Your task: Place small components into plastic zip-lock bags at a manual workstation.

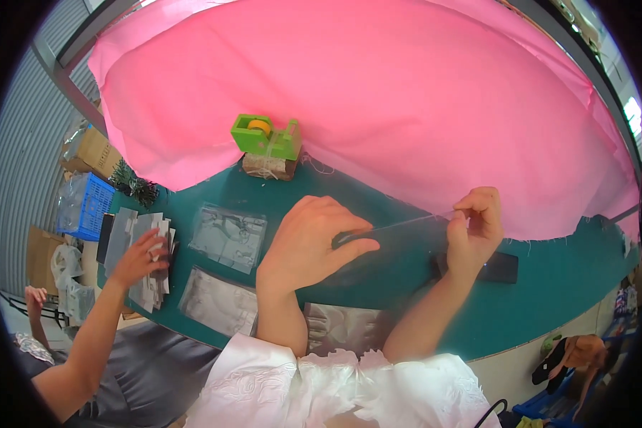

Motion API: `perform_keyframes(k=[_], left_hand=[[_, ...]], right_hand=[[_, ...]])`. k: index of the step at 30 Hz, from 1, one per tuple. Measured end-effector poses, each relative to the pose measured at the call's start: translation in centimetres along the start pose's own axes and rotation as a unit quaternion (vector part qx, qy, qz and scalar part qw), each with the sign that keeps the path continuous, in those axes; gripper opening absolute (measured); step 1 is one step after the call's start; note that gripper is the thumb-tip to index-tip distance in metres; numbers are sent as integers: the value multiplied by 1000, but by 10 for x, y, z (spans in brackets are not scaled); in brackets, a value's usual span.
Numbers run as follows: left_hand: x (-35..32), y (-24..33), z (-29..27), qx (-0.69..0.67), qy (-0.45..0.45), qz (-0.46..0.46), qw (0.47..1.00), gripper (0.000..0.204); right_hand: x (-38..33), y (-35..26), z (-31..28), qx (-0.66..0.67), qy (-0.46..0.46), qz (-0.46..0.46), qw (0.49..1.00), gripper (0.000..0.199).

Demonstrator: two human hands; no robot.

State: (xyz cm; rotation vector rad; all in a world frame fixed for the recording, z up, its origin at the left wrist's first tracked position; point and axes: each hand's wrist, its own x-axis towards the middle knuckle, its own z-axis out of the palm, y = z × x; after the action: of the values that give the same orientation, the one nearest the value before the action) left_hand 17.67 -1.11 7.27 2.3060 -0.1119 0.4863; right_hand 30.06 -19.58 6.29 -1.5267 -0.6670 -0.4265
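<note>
My left hand [314,239] and my right hand [476,225] hold a thin clear plastic film [410,246] stretched between them above the table. My right thumb and fingertips pinch its upper right corner. The left fingers bend over its other end, the thumb lying lower; whether the film is a bag or a single sheet I cannot tell. Below my hands, close to my body, lies a flat grey printed piece [344,327]. Left of my left hand are two similar pieces, a clear-wrapped one [228,237] and a nearer one [220,301].
A green tape dispenser [282,143] sits on a log piece [269,167] at the back of the green table [549,307]. Pink cloth [406,93] hangs behind. At left, a co-worker's hand [141,260] touches a stack of cards [150,289]. A black flat object [499,268] lies right.
</note>
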Motion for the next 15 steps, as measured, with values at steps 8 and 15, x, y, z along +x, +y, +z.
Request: perform_keyframes(k=[8,15], left_hand=[[-7,0,-6,11,-5,2,1000,14],[-2,-6,-11,16,23,-8,1000,17]], right_hand=[[1,2,3,20,15,-26,999,18],[4,3,5,12,4,-25,1000,16]])
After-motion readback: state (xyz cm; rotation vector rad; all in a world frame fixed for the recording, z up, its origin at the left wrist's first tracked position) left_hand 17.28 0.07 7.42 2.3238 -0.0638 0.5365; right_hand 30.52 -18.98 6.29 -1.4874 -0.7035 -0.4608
